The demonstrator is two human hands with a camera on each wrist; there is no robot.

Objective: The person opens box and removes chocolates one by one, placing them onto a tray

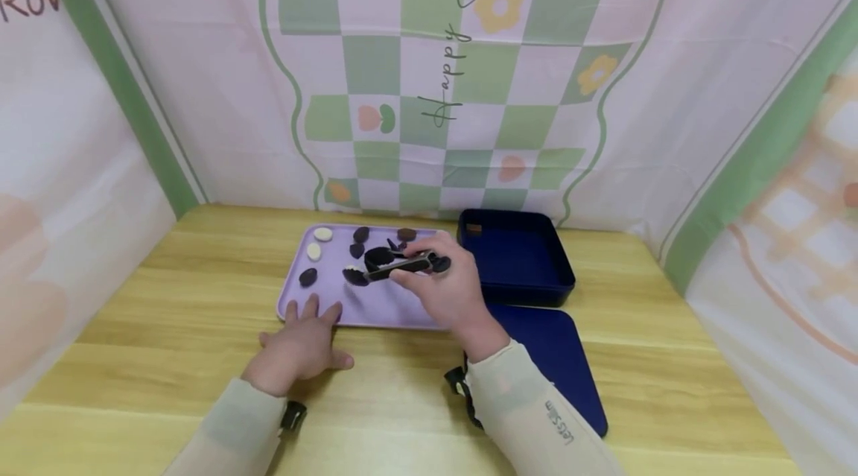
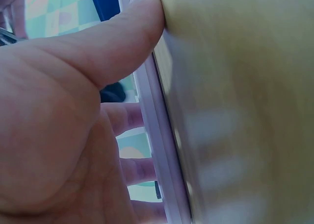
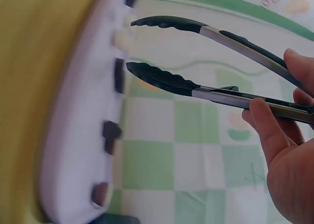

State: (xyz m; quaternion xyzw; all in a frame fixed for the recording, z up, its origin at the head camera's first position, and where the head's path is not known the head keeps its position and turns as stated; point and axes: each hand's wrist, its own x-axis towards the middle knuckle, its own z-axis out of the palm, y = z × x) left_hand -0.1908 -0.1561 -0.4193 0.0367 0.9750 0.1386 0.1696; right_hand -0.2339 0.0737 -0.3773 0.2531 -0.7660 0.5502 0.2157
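Observation:
My right hand (image 1: 450,290) grips black-tipped metal tongs (image 1: 402,266) above a lilac tray (image 1: 395,313). The tongs' jaws stand apart with nothing between them, as the right wrist view shows. On the tray lie chocolate-like pieces: white ovals (image 1: 323,235), dark ovals (image 1: 308,277) and a brown one (image 1: 406,235). Part of the tray is hidden behind the right hand. With fingers spread, my left hand (image 1: 302,346) rests at the tray's near left edge; in the left wrist view its thumb (image 2: 122,47) lies along the rim.
A deep navy box (image 1: 516,252) stands right of the tray, with one small brown piece (image 1: 474,228) in its back left corner. In front of it lies a flat navy lid (image 1: 559,357), partly under the right sleeve. A printed cloth (image 1: 375,66) hangs behind the wooden table (image 1: 154,290).

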